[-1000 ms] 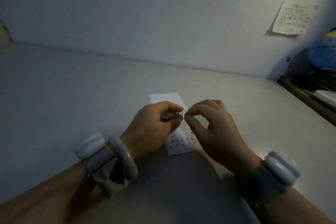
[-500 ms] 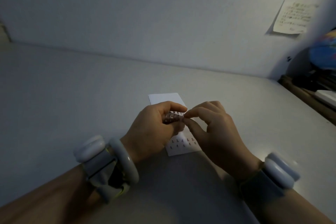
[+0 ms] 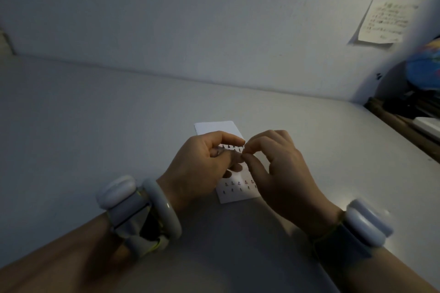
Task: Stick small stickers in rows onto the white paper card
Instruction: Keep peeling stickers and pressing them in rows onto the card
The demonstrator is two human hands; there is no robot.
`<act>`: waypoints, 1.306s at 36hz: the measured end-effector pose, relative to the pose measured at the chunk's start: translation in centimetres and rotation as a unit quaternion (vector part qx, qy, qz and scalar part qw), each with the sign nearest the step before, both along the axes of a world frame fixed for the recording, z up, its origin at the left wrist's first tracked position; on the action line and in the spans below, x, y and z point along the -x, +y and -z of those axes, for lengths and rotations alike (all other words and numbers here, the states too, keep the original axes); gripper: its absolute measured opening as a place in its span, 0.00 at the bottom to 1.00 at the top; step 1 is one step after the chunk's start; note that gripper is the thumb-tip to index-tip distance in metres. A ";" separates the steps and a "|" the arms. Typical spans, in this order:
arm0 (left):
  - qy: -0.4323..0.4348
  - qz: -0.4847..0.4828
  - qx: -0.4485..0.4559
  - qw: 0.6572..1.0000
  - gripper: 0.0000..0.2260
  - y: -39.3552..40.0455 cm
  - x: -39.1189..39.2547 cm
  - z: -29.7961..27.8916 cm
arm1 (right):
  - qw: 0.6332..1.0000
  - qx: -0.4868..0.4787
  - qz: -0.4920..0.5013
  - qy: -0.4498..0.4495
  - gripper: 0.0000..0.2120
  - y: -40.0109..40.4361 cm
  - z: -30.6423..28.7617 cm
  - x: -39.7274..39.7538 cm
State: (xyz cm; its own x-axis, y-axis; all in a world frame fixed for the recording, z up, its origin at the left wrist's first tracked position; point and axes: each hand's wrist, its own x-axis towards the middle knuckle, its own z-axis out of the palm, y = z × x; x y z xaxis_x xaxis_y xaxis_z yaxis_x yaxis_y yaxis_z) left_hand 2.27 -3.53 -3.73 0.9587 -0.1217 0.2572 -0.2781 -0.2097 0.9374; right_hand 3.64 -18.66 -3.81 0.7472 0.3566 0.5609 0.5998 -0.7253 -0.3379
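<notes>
White paper card (image 3: 215, 127) lies flat on the pale matte tabletop (image 3: 95, 126), partly under both hands, w/ two rows of tiny dark stickers (image 3: 238, 183) showing at its near end and more just past the thumbs. Left hand (image 3: 202, 166) is curled shut around a small clear sticker sheet (image 3: 217, 151), thin and glossy, prob. flexible. Right hand (image 3: 278, 169) pinches thumb and forefinger together at that sheet's edge, just above the card; can't tell if a sticker is already between them, too small and dim. Step looks like peeling one off. To do it well: lift by a corner w/ a nail, keep the sheet steady, then line up w/ the existing row before pressing.
</notes>
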 end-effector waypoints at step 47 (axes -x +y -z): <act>-0.018 -0.065 -0.327 0.943 0.28 1.0 -0.1 0.8 | 0.972 0.099 -0.021 0.210 0.06 -1.7 -0.1 -1.5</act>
